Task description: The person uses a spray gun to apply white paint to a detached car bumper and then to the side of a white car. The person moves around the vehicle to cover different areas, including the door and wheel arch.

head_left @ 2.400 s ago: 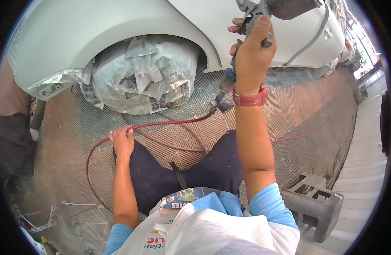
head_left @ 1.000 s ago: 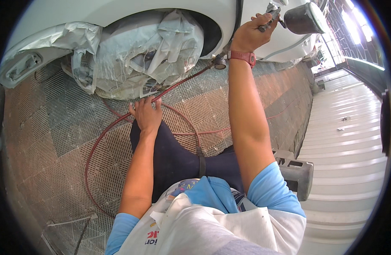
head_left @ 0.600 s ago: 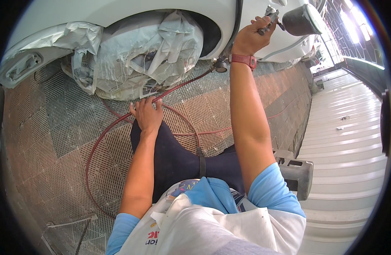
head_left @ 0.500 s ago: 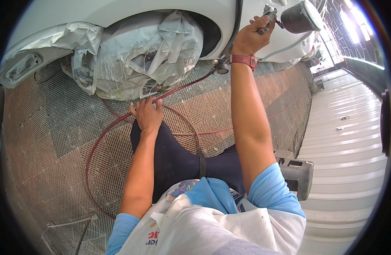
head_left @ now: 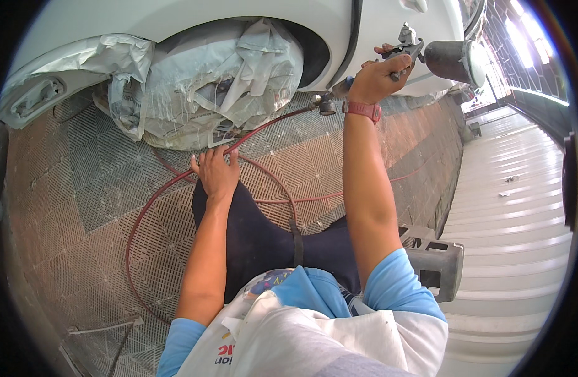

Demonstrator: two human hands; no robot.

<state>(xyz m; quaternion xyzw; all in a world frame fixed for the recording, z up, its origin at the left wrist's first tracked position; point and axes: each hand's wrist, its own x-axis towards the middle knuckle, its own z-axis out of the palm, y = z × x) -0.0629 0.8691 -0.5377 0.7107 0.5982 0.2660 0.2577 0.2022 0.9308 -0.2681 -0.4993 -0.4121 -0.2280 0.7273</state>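
Note:
My right hand [head_left: 378, 76] is wrapped round a spray gun [head_left: 409, 39], whose dark grey paint cup [head_left: 453, 63] sticks out to the right. The gun is beside a white car body panel [head_left: 380, 31]. Below my right hand, a small round gauge [head_left: 327, 108] sits where the red air hose [head_left: 270, 126] joins the gun's fittings. My left hand [head_left: 217, 171] rests above my left knee with its fingers curled over the hose, holding it. From there the hose loops down over the floor on the left.
A wheel [head_left: 213, 88] wrapped in plastic and paper sits in the car's wheel arch. The bumper [head_left: 34, 100] at left is partly masked. Patterned floor mats [head_left: 91, 207] lie underneath. A grey plastic stool or box [head_left: 442, 267] is by my right hip, near a white ribbed surface [head_left: 508, 226].
My right hand and the spray gun have moved slightly right and down, and the gun is turned a little. My left hand stays on the hose.

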